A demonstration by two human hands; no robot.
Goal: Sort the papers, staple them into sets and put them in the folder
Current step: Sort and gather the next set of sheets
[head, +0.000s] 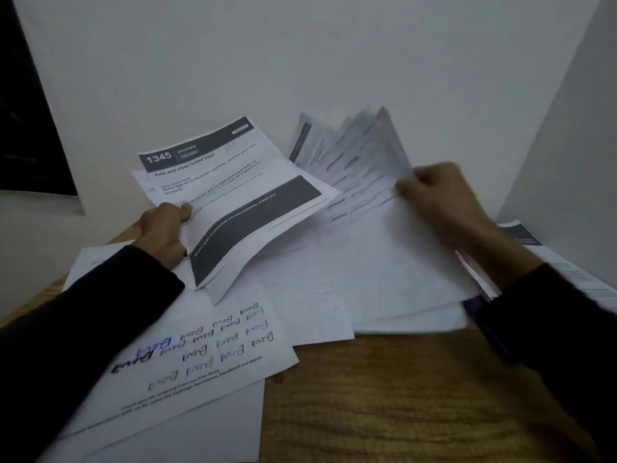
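Observation:
My left hand (165, 230) grips a thin set of printed sheets (233, 195) by its left edge; the top sheet has a dark header reading 1345 and a dark band across it. My right hand (440, 198) pinches several blurred printed pages (354, 165), lifted and fanned up off a white pile of papers (384, 279) in the middle of the wooden table (384, 396). A sheet covered in handwritten pen scribbles (207, 349) lies flat near the front left, under my left forearm. No stapler or folder can be made out.
More printed sheets (561, 262) lie at the right, partly under my right sleeve. A purple object (475, 305) peeks from beneath the pile by my right wrist. White walls close in behind and to the right. Blank sheets (187, 426) overhang the table's front left.

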